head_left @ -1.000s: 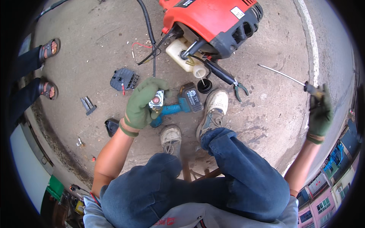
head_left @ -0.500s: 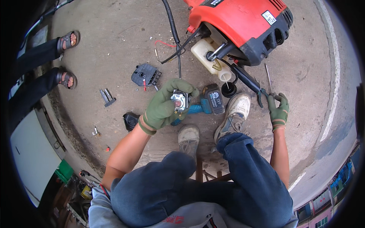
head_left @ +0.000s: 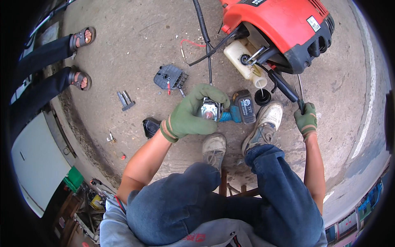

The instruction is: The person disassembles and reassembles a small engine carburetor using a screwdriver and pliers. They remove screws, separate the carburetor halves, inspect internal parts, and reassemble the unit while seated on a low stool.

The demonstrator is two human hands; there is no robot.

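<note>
A small silver carburetor (head_left: 209,110) with a reddish, rounded bulb sits in my left hand (head_left: 192,112), gripped between the gloved thumb and fingers above the left shoe. Off to the right, my right hand (head_left: 306,118), also in a green glove, has its fingers closed around the dark handles of a pair of pliers (head_left: 301,106) low to the ground. A thin screwdriver (head_left: 300,84) lies beside the pliers, its lower end hidden near the hand. Behind the carburetor is a teal cordless tool with a black battery (head_left: 245,108), partly covered.
A red-and-black engine unit (head_left: 275,33) stands ahead, with a whitish fuel tank (head_left: 238,59) and a black cap (head_left: 262,97). Left lie a black cover plate (head_left: 169,77), a metal bracket (head_left: 125,101) and a black housing (head_left: 151,127). Another person's sandalled feet (head_left: 82,80) are at far left.
My right hand has closed on the pliers lying near it. My left hand still holds the carburetor, now turned slightly with the fingers spread wider around it. The whole view has shifted.
</note>
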